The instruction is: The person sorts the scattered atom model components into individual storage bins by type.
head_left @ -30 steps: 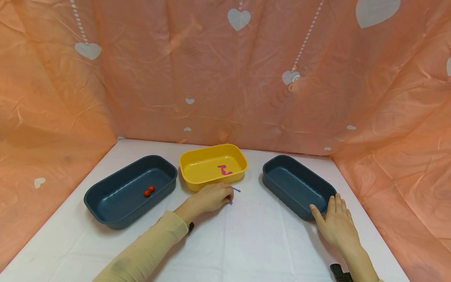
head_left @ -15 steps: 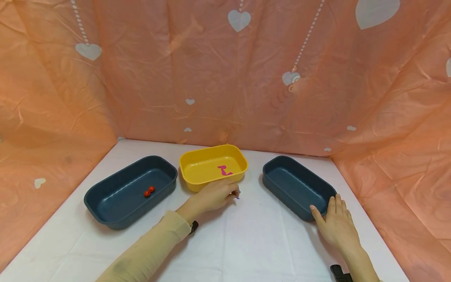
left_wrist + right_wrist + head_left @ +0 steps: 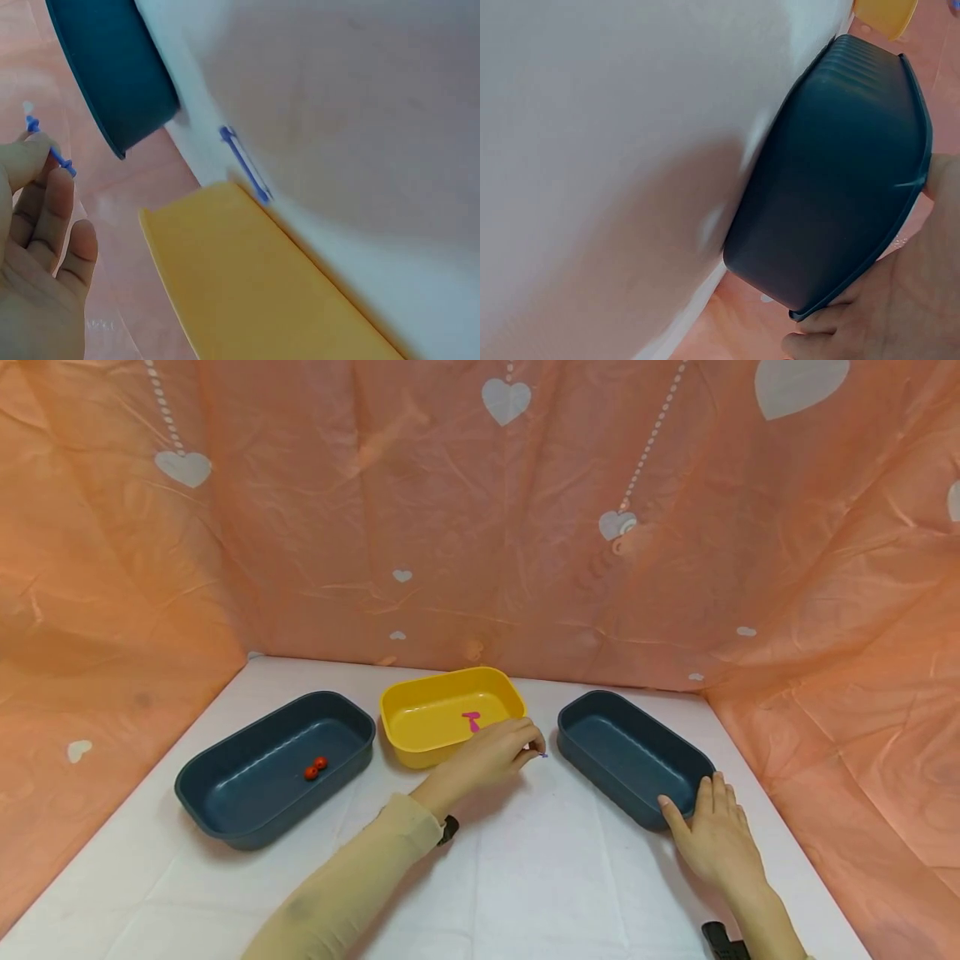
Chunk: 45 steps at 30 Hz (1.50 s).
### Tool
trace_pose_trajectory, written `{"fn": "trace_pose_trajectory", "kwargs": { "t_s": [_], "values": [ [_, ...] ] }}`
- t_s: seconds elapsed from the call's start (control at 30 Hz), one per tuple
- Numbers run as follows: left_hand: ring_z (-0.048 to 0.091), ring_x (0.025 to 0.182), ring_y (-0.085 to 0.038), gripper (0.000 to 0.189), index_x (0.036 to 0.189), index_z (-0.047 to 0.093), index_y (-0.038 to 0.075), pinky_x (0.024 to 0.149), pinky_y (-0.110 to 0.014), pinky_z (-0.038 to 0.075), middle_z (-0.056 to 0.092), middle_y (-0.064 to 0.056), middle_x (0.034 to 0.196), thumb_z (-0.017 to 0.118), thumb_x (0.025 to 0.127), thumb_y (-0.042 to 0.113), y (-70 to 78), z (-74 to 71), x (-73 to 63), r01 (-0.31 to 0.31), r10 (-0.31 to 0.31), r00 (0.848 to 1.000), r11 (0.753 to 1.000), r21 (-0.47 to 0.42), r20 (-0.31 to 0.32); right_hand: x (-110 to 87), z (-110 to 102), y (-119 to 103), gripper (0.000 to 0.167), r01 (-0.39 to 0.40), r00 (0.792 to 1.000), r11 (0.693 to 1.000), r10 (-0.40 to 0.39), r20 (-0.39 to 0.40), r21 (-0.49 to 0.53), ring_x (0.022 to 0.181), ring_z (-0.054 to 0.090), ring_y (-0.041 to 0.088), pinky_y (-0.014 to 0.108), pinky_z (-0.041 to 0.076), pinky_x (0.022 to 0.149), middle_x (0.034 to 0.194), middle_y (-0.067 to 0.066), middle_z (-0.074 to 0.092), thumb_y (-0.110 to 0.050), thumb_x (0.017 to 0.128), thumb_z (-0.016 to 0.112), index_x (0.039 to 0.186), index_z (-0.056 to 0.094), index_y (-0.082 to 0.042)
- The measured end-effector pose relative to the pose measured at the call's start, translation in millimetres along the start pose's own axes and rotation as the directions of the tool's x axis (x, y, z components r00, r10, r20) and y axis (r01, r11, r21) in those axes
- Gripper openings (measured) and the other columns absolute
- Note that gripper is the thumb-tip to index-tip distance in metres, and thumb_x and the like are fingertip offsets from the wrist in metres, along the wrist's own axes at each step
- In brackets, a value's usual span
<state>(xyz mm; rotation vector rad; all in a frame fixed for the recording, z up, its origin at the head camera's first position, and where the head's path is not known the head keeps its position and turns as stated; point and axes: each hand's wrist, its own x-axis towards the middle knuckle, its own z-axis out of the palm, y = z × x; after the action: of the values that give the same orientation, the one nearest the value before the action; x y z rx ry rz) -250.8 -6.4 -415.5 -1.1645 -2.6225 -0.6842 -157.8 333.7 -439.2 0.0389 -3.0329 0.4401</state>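
My left hand (image 3: 491, 753), just beyond the near right corner of the yellow tray (image 3: 420, 749), pinches a small purple stick (image 3: 58, 156) with knobbed ends between thumb and fingertips. A second purple stick (image 3: 246, 163) lies on the white cloth against that tray's wall; in the head view the hand hides it. Inside the tray is a pink, thin-shaped piece (image 3: 472, 720), partly covered by the hand. My right hand (image 3: 716, 839) rests with straight fingers on the near corner of the right dark blue tray (image 3: 630, 760), thumb and fingers on either side of the corner.
At the left stands another dark blue tray (image 3: 255, 777) holding two small red balls (image 3: 316, 767). White cloth (image 3: 540, 877) covers the table. An orange curtain (image 3: 480, 527) with hearts closes off the back and sides.
My left hand has moved right and a little away from me along the yellow tray's front, carrying the purple stick. The right hand has stayed on its tray.
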Motion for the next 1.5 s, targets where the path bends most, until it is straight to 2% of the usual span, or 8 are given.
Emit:
{"fn": "trace_pose_trajectory", "kwargs": {
  "t_s": [0.17,0.37,0.5,0.67,0.93,1.17,1.5],
  "values": [
    [0.064,0.1,-0.017,0.008,0.109,0.072,0.011,0.092,-0.025,0.054,0.069,-0.002,0.107,0.07,0.101,0.012,5.9,5.9,18.2,-0.014,0.013,1.0,1.0,-0.016,-0.015,0.2,0,0,0.1,-0.002,1.0,1.0,0.002,0.005,0.002,0.145,0.009,0.068,0.077,0.015,0.116,0.158,0.051,0.003,-0.058,0.109,0.037,0.149,0.011,0.03],
    [0.061,0.1,-0.014,0.01,0.112,0.071,0.014,0.09,-0.02,0.052,0.067,0.001,0.108,0.066,0.104,0.015,11.4,19.1,38.2,0.081,-0.082,0.997,0.994,-0.076,-0.013,0.0,2,1,0.099,0.012,1.0,1.0,-0.012,-0.019,0.01,0.145,0.011,0.068,0.078,0.016,0.115,0.158,0.051,0.005,-0.057,0.109,0.038,0.149,0.012,0.03],
    [0.06,0.103,-0.013,0.01,0.112,0.071,0.016,0.093,-0.018,0.05,0.066,0.003,0.11,0.065,0.104,0.017,13.0,28.0,52.5,0.116,-0.122,0.991,0.988,-0.107,-0.053,-0.5,2,0,0.099,0.009,1.0,1.0,-0.009,-0.014,0.007,0.145,0.011,0.068,0.078,0.016,0.115,0.158,0.051,0.006,-0.057,0.109,0.038,0.149,0.013,0.03],
    [0.06,0.107,-0.012,0.011,0.114,0.071,0.017,0.099,-0.021,0.049,0.067,0.004,0.112,0.064,0.105,0.019,15.3,35.8,68.7,0.128,-0.135,0.988,0.987,-0.092,-0.077,-0.5,1,-2,0.099,0.0,1.0,1.0,0.0,0.008,0.004,0.146,0.009,0.067,0.076,0.015,0.116,0.159,0.05,0.004,-0.058,0.109,0.038,0.149,0.012,0.029],
    [0.061,0.104,-0.012,0.012,0.113,0.074,0.019,0.094,-0.023,0.051,0.067,0.006,0.11,0.066,0.104,0.02,19.1,47.3,92.4,0.126,-0.126,0.99,0.992,-0.017,-0.063,0.0,2,-3,0.1,-0.01,1.0,1.0,0.01,0.008,0.005,0.147,0.008,0.066,0.075,0.014,0.117,0.159,0.049,0.004,-0.058,0.109,0.037,0.15,0.011,0.029],
    [0.062,0.108,-0.013,0.013,0.113,0.075,0.021,0.097,-0.028,0.049,0.068,0.007,0.111,0.067,0.104,0.023,20.1,54.9,100.1,0.145,-0.143,0.989,0.988,0.055,-0.037,-0.1,3,-4,0.099,-0.01,1.0,1.0,0.01,-0.001,0.002,0.147,0.01,0.066,0.075,0.015,0.117,0.159,0.05,0.005,-0.057,0.109,0.038,0.149,0.013,0.029],
    [0.061,0.111,-0.014,0.014,0.115,0.075,0.02,0.099,-0.03,0.048,0.067,0.006,0.112,0.067,0.104,0.022,22.8,54.5,102.0,0.141,-0.141,0.99,0.988,0.058,-0.003,-0.1,0,-1,0.099,-0.013,1.0,1.0,0.013,0.0,-0.002,0.147,0.009,0.066,0.076,0.015,0.117,0.159,0.05,0.005,-0.057,0.109,0.037,0.149,0.012,0.029]
  ]
}}
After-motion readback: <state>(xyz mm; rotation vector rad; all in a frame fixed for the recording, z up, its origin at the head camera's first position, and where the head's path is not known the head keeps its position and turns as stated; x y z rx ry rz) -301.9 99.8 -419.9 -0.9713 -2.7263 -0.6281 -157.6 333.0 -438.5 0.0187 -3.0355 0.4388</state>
